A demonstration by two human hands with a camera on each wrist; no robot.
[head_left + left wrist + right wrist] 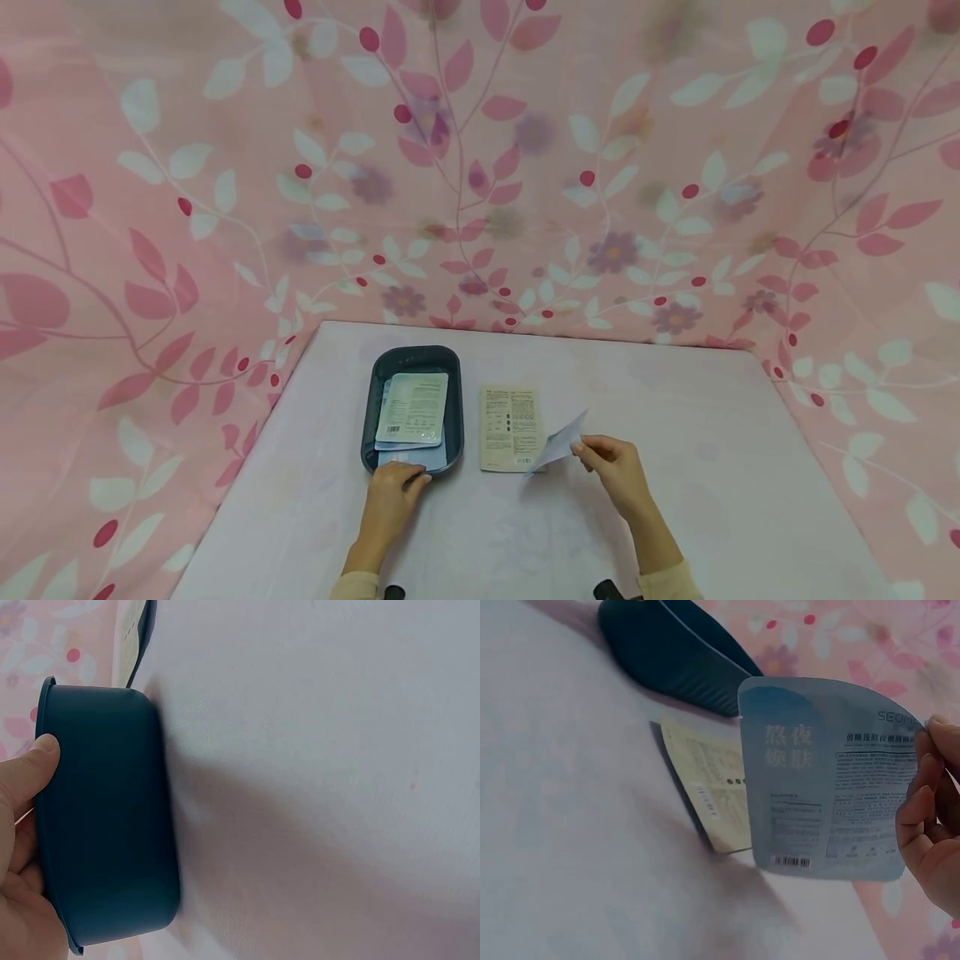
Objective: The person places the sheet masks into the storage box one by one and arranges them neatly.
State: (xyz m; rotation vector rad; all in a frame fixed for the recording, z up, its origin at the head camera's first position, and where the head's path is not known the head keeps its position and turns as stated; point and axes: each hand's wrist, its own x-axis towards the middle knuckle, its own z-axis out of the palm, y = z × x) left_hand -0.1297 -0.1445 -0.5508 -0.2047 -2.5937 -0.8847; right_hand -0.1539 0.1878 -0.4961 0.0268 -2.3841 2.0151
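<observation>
A dark blue-green plastic tray point(414, 357) stands at the left of the table, holding a stack of flat packets point(415, 408), pale green on top and light blue below. My left hand point(392, 502) grips its near rim, with the thumb point(46, 754) against the outer wall. In my right hand point(617, 475) a light blue face mask packet point(825, 795) is pinched by one edge, raised and tilted above the table. Behind it a cream packet point(510, 429) with printed text lies to the right of the tray; the blue packet overlaps its lower right corner in the head view.
A white cloth covers the table point(712, 467). Pink floral fabric point(480, 167) hangs behind and along both sides of it. Near the front edge, dark wrist devices point(607, 589) show beside the sleeves.
</observation>
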